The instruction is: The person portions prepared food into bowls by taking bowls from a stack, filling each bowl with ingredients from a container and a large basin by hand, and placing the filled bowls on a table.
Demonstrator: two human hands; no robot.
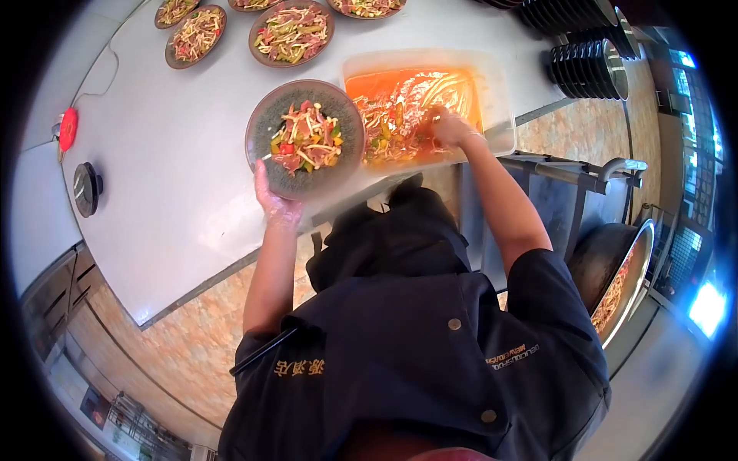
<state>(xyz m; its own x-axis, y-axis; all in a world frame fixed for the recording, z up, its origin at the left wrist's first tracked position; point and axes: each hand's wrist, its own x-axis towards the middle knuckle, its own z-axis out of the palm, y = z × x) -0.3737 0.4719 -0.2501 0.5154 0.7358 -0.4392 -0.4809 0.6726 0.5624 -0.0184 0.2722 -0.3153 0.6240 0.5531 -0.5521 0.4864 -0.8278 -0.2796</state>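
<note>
My left hand (275,201) grips the near left rim of a round grey-green plate (264,115), its thumb over the edge. On the plate lies a mound of food (307,138): sliced meat, pale mushroom strips and green, yellow and red pepper pieces. Right of it stands a clear plastic tub (503,100), with the same kind of mixture (388,131) in orange-red liquid. My right hand (453,129) reaches into the tub from the right, low against the food. Its fingers are blurred and partly hidden, so I cannot see whether they hold anything.
Several filled plates (292,32) stand at the back of the white table (169,192). Stacked black bowls (588,69) are at the far right. A black lid-like object (86,189) and a red item (68,129) lie left. A large pan (603,265) of food sits low right.
</note>
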